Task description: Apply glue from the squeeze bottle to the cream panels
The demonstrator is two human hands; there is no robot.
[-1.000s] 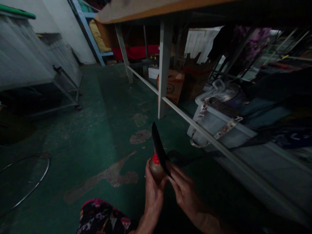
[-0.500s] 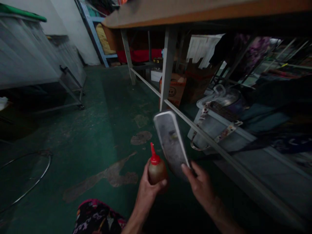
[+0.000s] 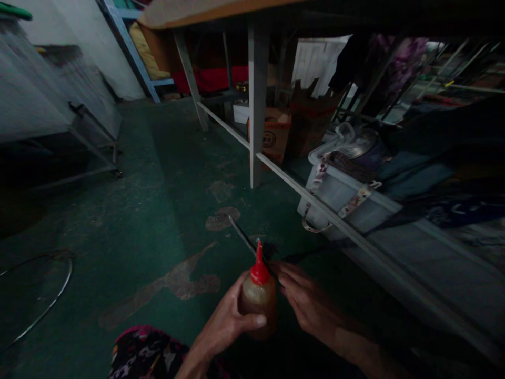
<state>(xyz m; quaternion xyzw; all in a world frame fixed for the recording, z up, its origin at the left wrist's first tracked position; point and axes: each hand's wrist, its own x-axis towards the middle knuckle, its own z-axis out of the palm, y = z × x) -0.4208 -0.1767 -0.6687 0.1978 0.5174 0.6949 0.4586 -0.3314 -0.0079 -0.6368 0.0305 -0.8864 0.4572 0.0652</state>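
My left hand [image 3: 226,318] is wrapped round a squeeze bottle [image 3: 258,300] with a red pointed nozzle cap and brownish contents. The bottle stands nearly upright, its tip pointing up. Just to its right, my right hand [image 3: 302,300] grips a flat, grey rectangular plate [image 3: 242,236] with a pale rim. The plate is turned edge-on, so only a thin dark strip shows past the nozzle. Part of the right fingers and the plate's near end are hidden behind the bottle.
A table [image 3: 189,16] on grey legs [image 3: 257,105] with a low crossbar [image 3: 292,181] stands ahead. Under it are a cardboard box [image 3: 272,134] and a pale plastic bin [image 3: 339,184] with a patterned strap. A metal hoop [image 3: 65,284] lies at left on the worn green floor [image 3: 138,221].
The right hand has turned the plate from face-on to edge-on and brought it left, behind the bottle. The bottle has moved slightly right and down in view. The view has shifted.
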